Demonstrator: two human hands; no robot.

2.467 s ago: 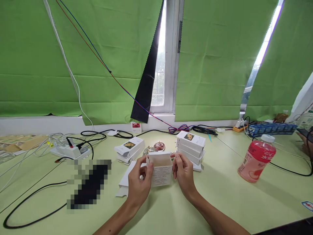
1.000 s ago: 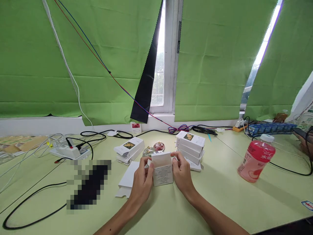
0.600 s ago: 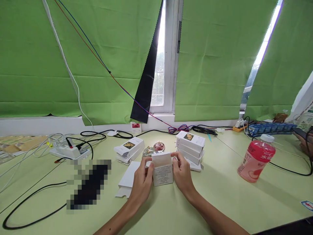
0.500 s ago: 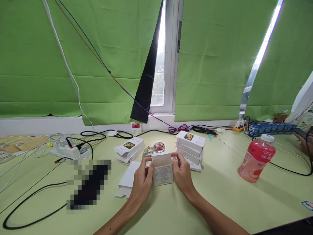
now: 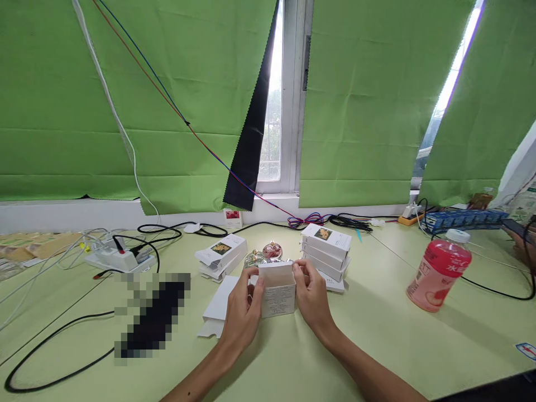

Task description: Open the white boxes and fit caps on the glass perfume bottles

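A small white cardboard box (image 5: 278, 300) with printed text on its near side stands upright between my hands, its top flap raised. My left hand (image 5: 243, 304) grips the box's left edge between thumb and fingers. At the upper right edge, my right hand (image 5: 310, 296) is closed, thumb and forefinger pinching the box's side flap or rim. Just behind it lie a round ornament with a reddish inside (image 5: 272, 250) and a clear, gold-topped one (image 5: 254, 258), partly hidden. A flattened white carton (image 5: 218, 304) lies beside my left hand.
White boxes form a left stack (image 5: 221, 251) and a right stack (image 5: 326, 248). A pink drink bottle (image 5: 439, 273) stands at right. Left are a power strip (image 5: 119, 257), cables and a pixelated dark object (image 5: 154, 315). Another person's hand (image 5: 521, 245) holds a phone at the far right.
My right hand has shifted slightly at the box's upper right corner, and the raised flap leans a little differently. The left hand keeps its hold; the stacks are unchanged.
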